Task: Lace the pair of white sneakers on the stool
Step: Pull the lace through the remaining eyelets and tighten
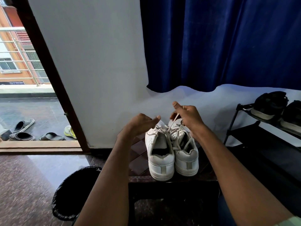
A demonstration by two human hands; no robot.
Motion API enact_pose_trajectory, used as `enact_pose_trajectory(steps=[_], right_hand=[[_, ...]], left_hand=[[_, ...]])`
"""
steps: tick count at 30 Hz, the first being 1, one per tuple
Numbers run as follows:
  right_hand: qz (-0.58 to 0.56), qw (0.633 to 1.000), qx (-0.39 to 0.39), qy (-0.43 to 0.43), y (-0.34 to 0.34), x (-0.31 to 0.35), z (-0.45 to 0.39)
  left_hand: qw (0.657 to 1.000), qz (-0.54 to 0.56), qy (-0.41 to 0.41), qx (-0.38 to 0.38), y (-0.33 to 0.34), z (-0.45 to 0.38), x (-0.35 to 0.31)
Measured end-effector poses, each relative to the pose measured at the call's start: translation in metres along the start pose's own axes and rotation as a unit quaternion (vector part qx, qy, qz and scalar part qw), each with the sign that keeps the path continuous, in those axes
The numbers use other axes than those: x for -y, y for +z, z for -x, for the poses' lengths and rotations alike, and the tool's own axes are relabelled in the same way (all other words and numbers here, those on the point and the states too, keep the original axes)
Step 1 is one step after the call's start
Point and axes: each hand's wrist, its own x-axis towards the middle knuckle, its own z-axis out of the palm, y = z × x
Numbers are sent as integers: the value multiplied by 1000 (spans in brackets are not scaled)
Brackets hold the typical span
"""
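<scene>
White sneakers (172, 154) are sitting side by side on a dark stool (171, 181), heels toward the wearer, long axes pointing away to the wall. Both hands are working above the tongues: the right hand (187, 118) is pinching a lace (173, 122) running down-left to the eyelets, while the left hand (141, 123) is pinching near the left shoe's tongue.

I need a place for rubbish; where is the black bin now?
In the head view, the black bin stands on the floor at lower left, beside the stool, under the left forearm.
</scene>
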Motion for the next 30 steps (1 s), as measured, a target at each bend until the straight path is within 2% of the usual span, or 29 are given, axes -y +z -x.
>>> enact_pose_trajectory(steps=[2,3,4,5,7,8,10,13,16,20,21,22,23,25,26,28,30], right_hand=[[-55,998,13,17,0,1,1],[-33,999,21,4,-1,1,0],[57,997,36,-27,-4,-2,-4],[194,978,54,-59,-5,-5,-7],[423,897,95,-87,-3,-9,-9],[471,870,120,-79,-2,-7,-8],[461,872,155,-62,1,-7,-8],[286,944,159,-33,-2,-5,-3],[93,991,100,4,0,-5,-2],[-76,996,18,52,0,2,-2],[-67,997,22,42,-2,4,-1],[5,999,38,14,-5,5,-2],[135,989,52,-22,-7,2,-3],[365,926,81,-57,-8,-1,-4],[405,907,107,-52,-7,-1,-4],[374,913,156,-36,-7,-1,-4],[246,954,169,-25,-9,6,-1]], left_hand=[[992,119,-27,22,-2,4,-7],[980,188,-57,41,-4,6,-9],[963,247,-84,70,-4,8,-10],[949,281,-102,97,-5,8,-10],[942,292,-103,125,-5,7,-7],[948,279,-90,126,-4,7,-6],[959,246,-57,127,-3,5,-3],[964,211,-15,160,2,1,5],[973,145,17,178,7,2,4],[982,89,14,164,13,1,1],[983,88,6,159,14,2,0],[984,89,-5,154,15,2,-1],[984,93,-14,149,16,2,-1],[984,94,-29,148,16,5,-4],[983,97,-38,148,16,7,-5],[981,108,-58,149,17,8,-5],[979,127,-79,141,18,6,-2]])
